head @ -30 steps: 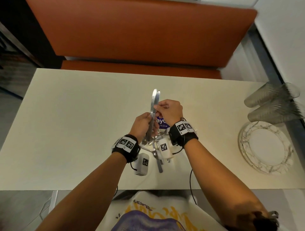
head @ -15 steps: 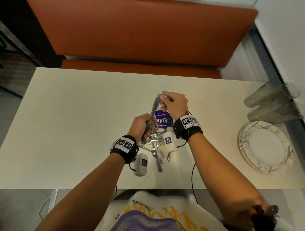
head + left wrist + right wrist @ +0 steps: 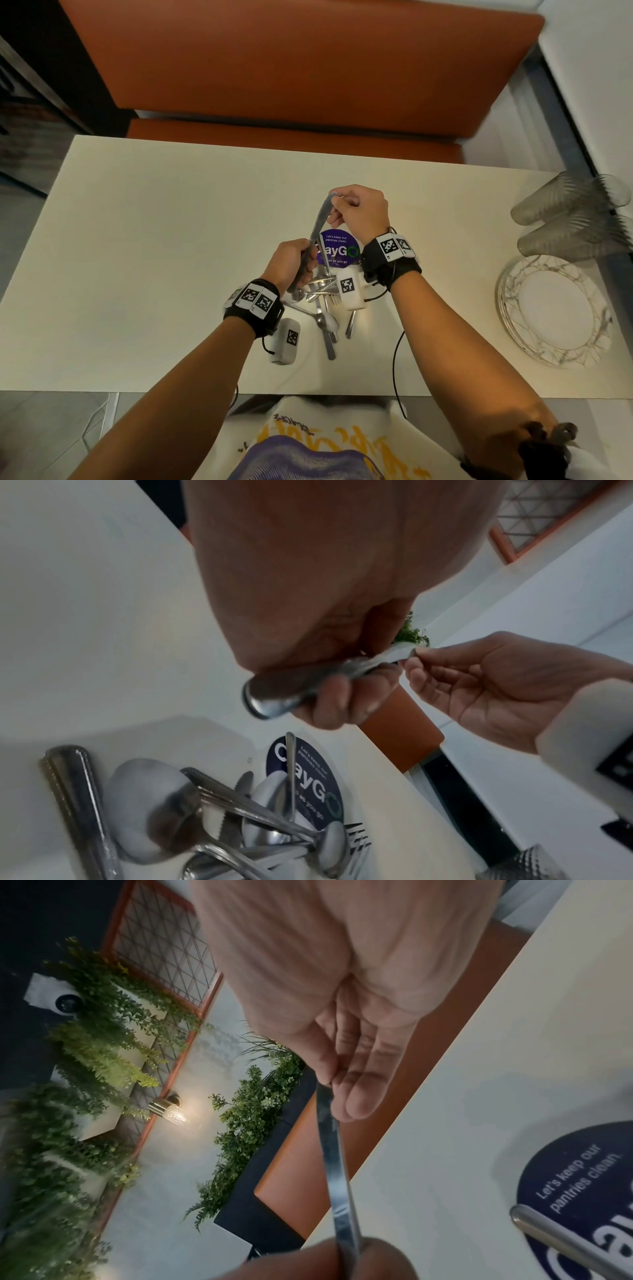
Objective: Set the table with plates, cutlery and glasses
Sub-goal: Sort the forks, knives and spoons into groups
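My left hand [image 3: 301, 263] grips the handle of a steel table knife [image 3: 318, 222] above the middle of the cream table [image 3: 154, 257]. The blade points away from me and slightly right. My right hand [image 3: 337, 205] pinches the blade tip between thumb and fingers. In the left wrist view the knife handle [image 3: 274, 696] sticks out of my fist, and the right hand [image 3: 479, 685] holds the tip. The right wrist view shows the blade [image 3: 334, 1164] running down to my left hand [image 3: 325, 1261]. A pile of cutlery [image 3: 325, 305] lies under my wrists.
A stack of white plates [image 3: 555, 308] with gold veining sits at the right edge. Ribbed glasses [image 3: 575, 219] lie on their sides behind it. A round purple sticker [image 3: 337, 250] is on the table under my hands. An orange bench [image 3: 291, 68] runs along the far side.
My right hand has slid up the blade to its tip and moved slightly away from me, uncovering the sticker. Two blades showed side by side before; one shows now. The left hand stayed put.
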Action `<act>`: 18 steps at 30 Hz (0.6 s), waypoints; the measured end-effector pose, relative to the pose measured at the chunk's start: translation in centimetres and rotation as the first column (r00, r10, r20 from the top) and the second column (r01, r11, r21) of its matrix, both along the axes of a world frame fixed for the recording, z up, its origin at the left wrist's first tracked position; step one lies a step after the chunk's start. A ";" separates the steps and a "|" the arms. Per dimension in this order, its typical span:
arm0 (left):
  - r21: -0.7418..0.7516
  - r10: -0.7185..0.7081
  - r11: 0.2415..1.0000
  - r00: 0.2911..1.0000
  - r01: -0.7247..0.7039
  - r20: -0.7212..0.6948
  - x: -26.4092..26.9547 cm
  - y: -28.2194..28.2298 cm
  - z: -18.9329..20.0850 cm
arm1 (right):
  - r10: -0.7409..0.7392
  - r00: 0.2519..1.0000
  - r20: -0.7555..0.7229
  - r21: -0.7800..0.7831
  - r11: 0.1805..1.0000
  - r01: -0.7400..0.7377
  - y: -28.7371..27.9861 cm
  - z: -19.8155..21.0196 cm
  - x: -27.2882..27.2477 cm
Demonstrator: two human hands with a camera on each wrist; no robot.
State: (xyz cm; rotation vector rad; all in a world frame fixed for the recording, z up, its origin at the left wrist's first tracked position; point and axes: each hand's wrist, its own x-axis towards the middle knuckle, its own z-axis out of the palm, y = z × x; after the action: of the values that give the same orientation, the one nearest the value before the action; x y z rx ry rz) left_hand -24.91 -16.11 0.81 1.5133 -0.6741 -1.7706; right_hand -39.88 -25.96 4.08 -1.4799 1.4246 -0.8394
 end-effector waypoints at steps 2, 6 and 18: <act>-0.012 -0.010 1.000 0.999 0.010 0.039 0.1 -0.2 -0.4 | 0.003 1.000 0.023 0.009 1.000 -0.004 -0.3 -0.1 0.1; -0.033 0.020 0.999 0.991 -0.016 0.130 0.4 -0.8 -0.6 | 0.029 0.998 0.057 0.019 0.999 -0.030 -1.1 -0.3 0.4; 0.037 0.212 0.975 0.969 -0.218 0.124 3.0 0.4 -2.4 | 0.505 0.664 -0.551 0.243 0.859 -0.452 3.6 -8.3 0.9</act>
State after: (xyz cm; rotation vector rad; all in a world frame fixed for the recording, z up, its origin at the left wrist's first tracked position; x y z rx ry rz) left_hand -21.92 -15.66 -1.60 1.6701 -0.5041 -1.5539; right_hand -38.93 -22.40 -4.20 -2.0387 1.3582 0.0539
